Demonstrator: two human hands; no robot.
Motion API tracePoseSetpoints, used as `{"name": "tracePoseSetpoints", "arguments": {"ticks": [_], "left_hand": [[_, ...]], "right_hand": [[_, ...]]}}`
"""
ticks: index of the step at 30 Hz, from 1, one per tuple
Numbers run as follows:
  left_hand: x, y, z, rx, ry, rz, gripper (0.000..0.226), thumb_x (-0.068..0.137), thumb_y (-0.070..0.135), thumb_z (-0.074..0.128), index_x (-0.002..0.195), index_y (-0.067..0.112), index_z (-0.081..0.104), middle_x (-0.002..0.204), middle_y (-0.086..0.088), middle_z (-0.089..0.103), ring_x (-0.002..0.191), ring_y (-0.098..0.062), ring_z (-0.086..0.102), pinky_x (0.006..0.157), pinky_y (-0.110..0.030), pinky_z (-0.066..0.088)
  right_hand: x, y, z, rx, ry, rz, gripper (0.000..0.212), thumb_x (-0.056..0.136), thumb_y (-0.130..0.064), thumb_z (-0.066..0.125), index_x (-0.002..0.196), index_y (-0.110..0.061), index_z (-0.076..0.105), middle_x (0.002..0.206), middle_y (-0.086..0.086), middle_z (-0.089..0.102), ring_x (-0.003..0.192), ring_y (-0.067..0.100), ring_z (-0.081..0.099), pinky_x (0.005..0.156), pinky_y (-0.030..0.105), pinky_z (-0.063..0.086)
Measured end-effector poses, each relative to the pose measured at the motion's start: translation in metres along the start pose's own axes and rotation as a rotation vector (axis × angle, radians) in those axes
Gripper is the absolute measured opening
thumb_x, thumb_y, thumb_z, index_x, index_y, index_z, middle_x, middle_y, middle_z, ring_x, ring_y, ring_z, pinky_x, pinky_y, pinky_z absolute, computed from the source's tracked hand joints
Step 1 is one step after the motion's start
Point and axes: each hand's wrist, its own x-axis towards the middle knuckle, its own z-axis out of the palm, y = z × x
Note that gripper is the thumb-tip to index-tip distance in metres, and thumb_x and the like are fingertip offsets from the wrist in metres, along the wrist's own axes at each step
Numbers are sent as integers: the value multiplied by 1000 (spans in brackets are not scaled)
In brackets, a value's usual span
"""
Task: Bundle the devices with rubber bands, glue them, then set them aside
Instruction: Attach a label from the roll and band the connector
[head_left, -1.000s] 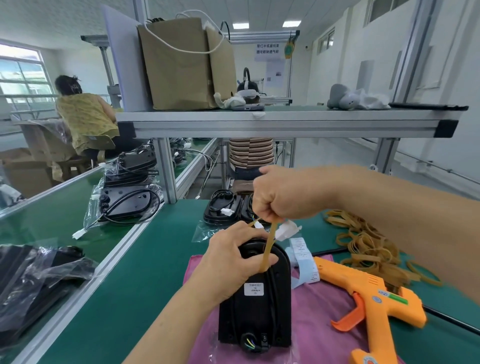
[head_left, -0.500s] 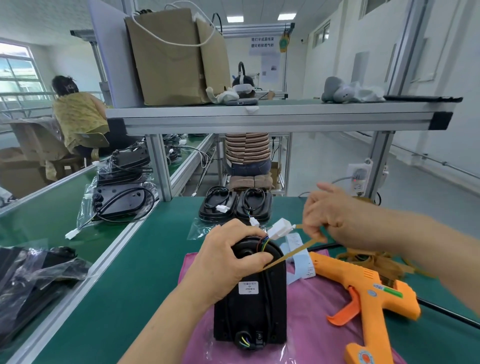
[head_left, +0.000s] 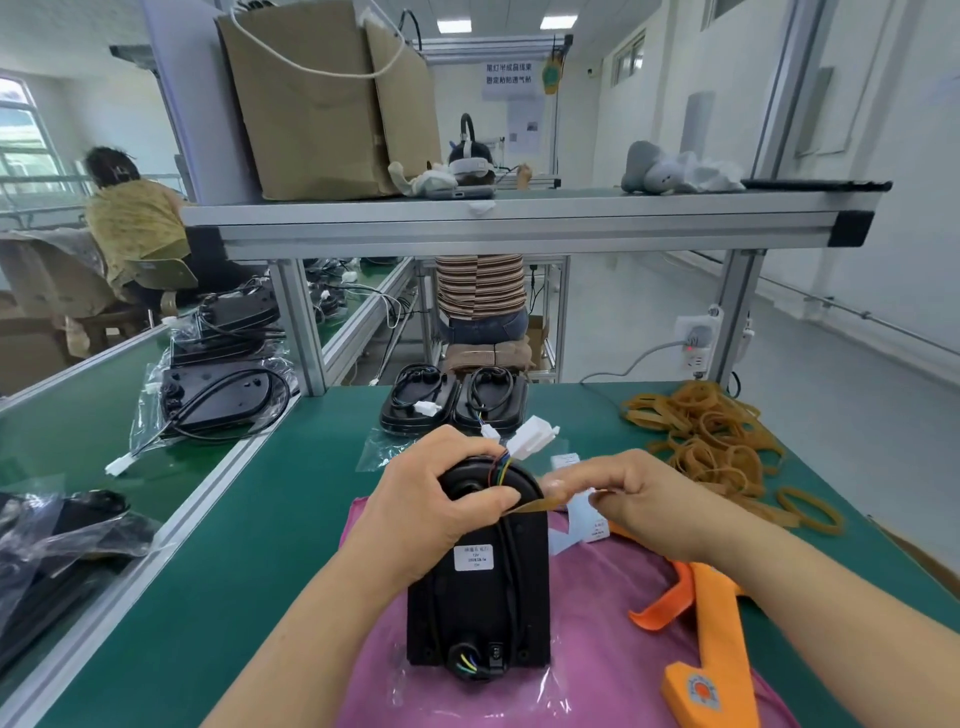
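Head view: banding black plastic device (head_left: 478, 597).
Rigid top gripped by left hand (head_left: 441, 499); right hand (head_left: 654, 499) pinches stretchy tan rubber band (head_left: 540, 503).

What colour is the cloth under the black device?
Pink: the cloth under the black device, seen best in the head view.

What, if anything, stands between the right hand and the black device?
Nothing visible does: the right hand pinches a rubber band stretched straight to the black device, whose top the left hand grips.

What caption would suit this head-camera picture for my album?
Left hand steadies a black device on a pink cloth while the right hand stretches a rubber band across its top.
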Motion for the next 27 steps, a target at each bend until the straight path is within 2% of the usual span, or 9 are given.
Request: {"name": "tracePoseSetpoints", "arguments": {"ticks": [2,4,6,8,11,15,20,23,27], "left_hand": [[1,-1,1,-8,8,-11,30,74,23,83,89,45,68,85,17,60,81,0,60,70,-5,39],[1,-2,2,-16,12,-15,28,73,26,82,90,44,69,86,16,61,82,-1,61,71,-5,40],[2,-4,2,-30,7,-15,29,73,26,82,91,43,69,86,16,62,82,-1,62,71,-5,40],[3,-6,2,-32,3,-23,27,72,28,82,92,43,70,86,16,62,82,0,62,71,-5,41],[5,-7,3,-37,-3,-16,26,71,35,82,93,44,70,87,16,64,83,0,62,73,-7,42],[6,-11,-6,-42,-74,-14,21,75,50,63,96,49,68,92,21,67,90,2,63,78,-12,43],[9,-26,-36,-230,-115,-81,46,90,48,31,104,35,72,112,6,72,111,-10,65,100,-30,45],[12,-30,-43,-167,-103,-85,48,92,54,28,104,36,71,107,4,72,101,-14,70,95,-31,47],[5,-37,-49,-72,-77,-79,46,91,56,29,104,37,68,100,9,69,92,-11,71,88,-30,49]], "right_hand": [[-7,8,7,218,-11,56,54,84,13,49,104,-30,77,109,-17,73,106,8,67,90,19,48],[-11,19,16,440,8,131,46,88,6,57,120,-24,69,116,-6,72,111,16,67,100,31,48],[-11,24,21,545,112,134,40,92,1,55,125,-21,64,117,-3,72,114,17,66,99,32,47],[-3,17,21,457,255,83,35,88,-26,65,122,-30,65,117,-11,71,116,8,63,94,24,46],[14,-9,31,287,215,29,63,65,-58,75,123,-47,54,122,-23,63,119,-9,53,99,22,43],[35,-25,55,356,99,-35,62,65,-36,86,118,-40,54,112,-21,70,108,-4,63,87,13,47],[36,-20,56,310,82,-38,59,66,-27,85,120,-36,62,102,-5,74,91,6,67,87,24,53],[37,-15,56,314,86,-25,52,68,-25,81,116,-36,64,98,-4,75,87,9,67,85,26,54],[38,-9,57,331,81,11,51,68,-28,78,116,-33,64,103,-1,75,98,19,70,94,36,54]]}}
